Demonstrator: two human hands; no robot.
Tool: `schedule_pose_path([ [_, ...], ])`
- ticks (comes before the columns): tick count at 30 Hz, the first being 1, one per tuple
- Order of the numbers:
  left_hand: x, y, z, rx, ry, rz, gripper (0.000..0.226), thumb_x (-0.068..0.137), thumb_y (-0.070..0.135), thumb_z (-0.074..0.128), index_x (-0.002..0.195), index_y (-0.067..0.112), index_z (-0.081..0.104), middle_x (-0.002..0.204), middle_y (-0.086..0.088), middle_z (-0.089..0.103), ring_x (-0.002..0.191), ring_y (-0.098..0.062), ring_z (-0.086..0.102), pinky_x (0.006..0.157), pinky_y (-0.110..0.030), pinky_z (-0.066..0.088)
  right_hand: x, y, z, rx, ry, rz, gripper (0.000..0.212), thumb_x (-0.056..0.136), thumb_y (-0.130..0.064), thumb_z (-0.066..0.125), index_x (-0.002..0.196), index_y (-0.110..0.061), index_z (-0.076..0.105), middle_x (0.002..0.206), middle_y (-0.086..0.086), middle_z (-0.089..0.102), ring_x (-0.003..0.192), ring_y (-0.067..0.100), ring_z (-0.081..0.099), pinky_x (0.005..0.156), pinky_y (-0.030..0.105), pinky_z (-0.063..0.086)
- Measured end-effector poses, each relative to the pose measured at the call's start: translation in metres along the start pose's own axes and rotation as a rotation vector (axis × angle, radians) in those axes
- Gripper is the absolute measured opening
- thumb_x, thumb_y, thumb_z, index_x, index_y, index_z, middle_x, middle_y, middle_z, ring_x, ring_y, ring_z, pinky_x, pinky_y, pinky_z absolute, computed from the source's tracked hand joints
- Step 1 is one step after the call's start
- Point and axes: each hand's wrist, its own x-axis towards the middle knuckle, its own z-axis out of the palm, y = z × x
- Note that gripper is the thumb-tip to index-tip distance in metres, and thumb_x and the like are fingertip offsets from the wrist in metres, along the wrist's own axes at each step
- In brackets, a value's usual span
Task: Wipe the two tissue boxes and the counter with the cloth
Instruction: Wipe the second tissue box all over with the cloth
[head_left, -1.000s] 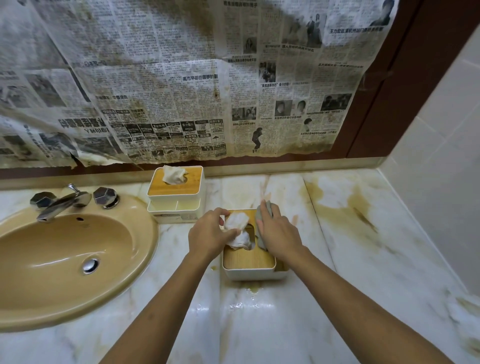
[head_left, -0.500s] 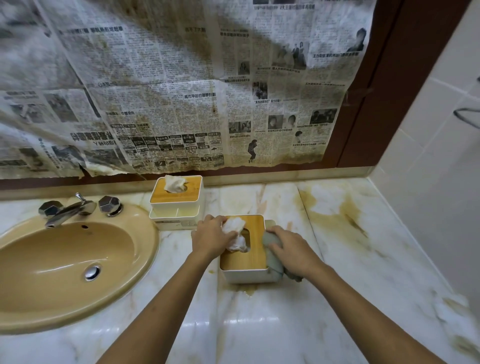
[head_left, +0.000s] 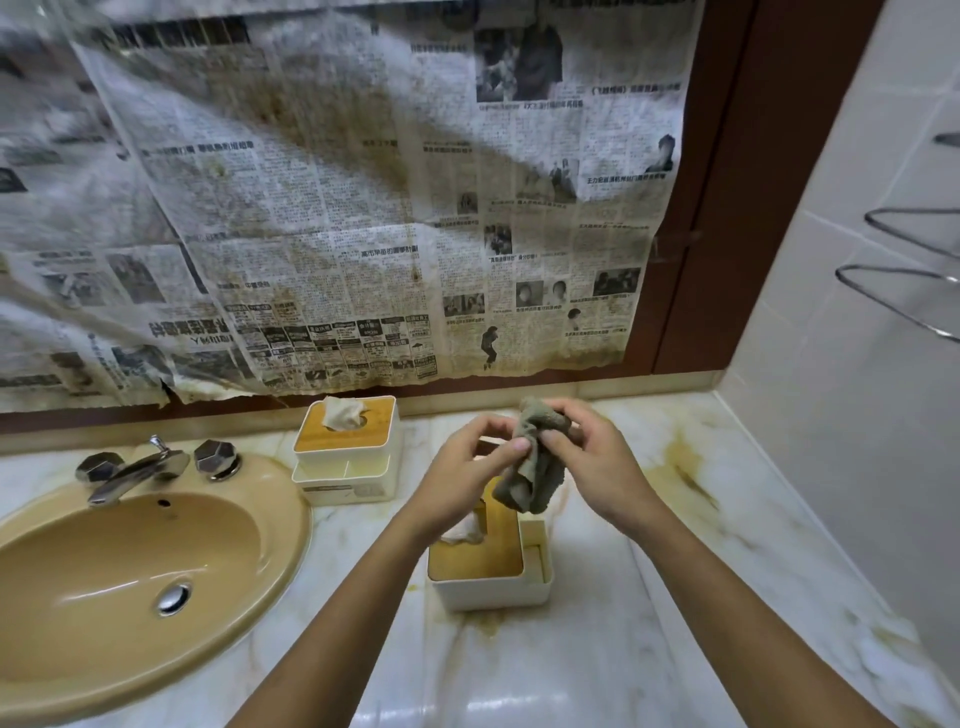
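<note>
Both of my hands hold a grey-green cloth (head_left: 535, 467) up in the air above the near tissue box (head_left: 491, 564). My left hand (head_left: 467, 478) pinches the cloth's left side, my right hand (head_left: 592, 462) grips its top right. The near box is white with a wooden lid, a tissue sticking out under my left wrist. A second white tissue box (head_left: 345, 452) with a wooden lid and a tissue stands at the back, beside the sink. The marble counter (head_left: 675, 519) carries yellow-brown stains.
A tan oval sink (head_left: 130, 571) with a chrome tap (head_left: 140, 470) fills the left. Stained newspaper (head_left: 337, 208) covers the wall behind. A tiled wall with metal rails (head_left: 904, 270) stands on the right. A yellow puddle stain lies on the counter in front of the near box.
My right hand lifted the cloth off the near box's right side. My left hand let go of the box and took hold of the cloth too. The view tilted up.
</note>
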Motion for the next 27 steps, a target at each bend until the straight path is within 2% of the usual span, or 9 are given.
schedule_pose_path([
  [4,0.007,0.012,-0.007,0.013,0.042,0.040,0.018,0.091,0.035,0.067,0.094,0.017,0.063,0.103,0.007,0.072,0.096,-0.013,0.065,0.088,-0.036,0.051,0.004,-0.021,-0.019,-0.208,0.067,-0.118,0.039,0.089,0.004,0.057,0.116,-0.021,0.071,0.112,-0.001,0.050,0.108,0.008,0.053,0.095,0.020,0.044],
  [9,0.012,0.028,-0.017,0.108,0.036,0.125,0.039,0.084,0.046,0.074,0.119,0.034,0.060,0.117,0.011,0.066,0.113,-0.007,0.062,0.095,-0.037,0.053,0.009,-0.040,-0.044,-0.306,-0.052,-0.152,0.028,0.085,-0.001,0.063,0.100,-0.025,0.065,0.100,-0.010,0.068,0.098,0.014,0.063,0.087,0.043,0.054],
  [11,0.015,0.033,-0.016,0.181,-0.027,0.134,0.043,0.083,0.045,0.076,0.123,0.040,0.061,0.122,0.015,0.064,0.118,-0.005,0.058,0.098,-0.040,0.051,0.014,-0.047,-0.049,-0.372,-0.084,-0.192,0.018,0.086,-0.009,0.070,0.096,-0.023,0.068,0.096,-0.011,0.069,0.097,0.010,0.064,0.087,0.042,0.053],
  [14,0.019,0.036,-0.013,0.163,-0.089,0.138,0.031,0.083,0.036,0.077,0.111,0.025,0.069,0.120,0.006,0.066,0.118,-0.014,0.060,0.099,-0.047,0.050,0.020,-0.056,-0.053,-0.334,-0.130,-0.217,0.013,0.086,-0.012,0.072,0.094,-0.021,0.070,0.091,-0.009,0.071,0.090,0.009,0.067,0.083,0.036,0.056],
  [17,0.018,0.037,-0.015,-0.005,-0.129,0.128,0.023,0.083,0.028,0.078,0.093,0.011,0.065,0.104,-0.001,0.070,0.100,-0.015,0.066,0.081,-0.029,0.053,0.024,-0.058,-0.057,-0.135,-0.196,-0.130,0.015,0.086,-0.003,0.065,0.094,-0.016,0.068,0.092,0.001,0.070,0.086,0.016,0.068,0.080,0.037,0.057],
  [20,0.017,0.043,-0.019,-0.093,-0.109,0.105,0.018,0.082,0.022,0.079,0.087,0.019,0.062,0.085,0.001,0.065,0.083,-0.011,0.061,0.068,-0.018,0.048,0.024,-0.054,-0.060,0.062,-0.185,-0.032,0.019,0.087,-0.004,0.061,0.098,-0.018,0.068,0.090,0.001,0.069,0.083,0.016,0.066,0.066,0.036,0.058],
  [23,0.021,0.048,-0.022,-0.172,-0.125,0.054,0.022,0.084,0.017,0.077,0.103,0.018,0.067,0.096,-0.004,0.070,0.092,-0.015,0.066,0.078,-0.026,0.055,0.021,-0.047,-0.062,0.057,-0.121,-0.060,0.028,0.091,-0.004,0.062,0.108,-0.024,0.070,0.098,-0.007,0.073,0.093,0.012,0.070,0.070,0.026,0.057],
  [25,0.023,0.050,-0.020,-0.165,-0.230,-0.014,0.036,0.088,0.017,0.072,0.123,0.018,0.065,0.119,-0.007,0.070,0.110,-0.021,0.066,0.089,-0.034,0.056,0.018,-0.042,-0.066,0.007,-0.095,-0.099,0.031,0.092,-0.005,0.064,0.115,-0.025,0.071,0.108,-0.009,0.074,0.103,0.010,0.069,0.081,0.023,0.056],
  [27,0.025,0.048,-0.012,-0.113,-0.364,-0.046,0.040,0.092,0.016,0.067,0.131,0.013,0.061,0.127,-0.014,0.066,0.115,-0.025,0.064,0.091,-0.034,0.054,0.014,-0.040,-0.070,0.040,-0.119,-0.084,0.033,0.094,-0.003,0.061,0.118,-0.024,0.070,0.110,-0.005,0.075,0.106,0.011,0.069,0.084,0.022,0.056],
])
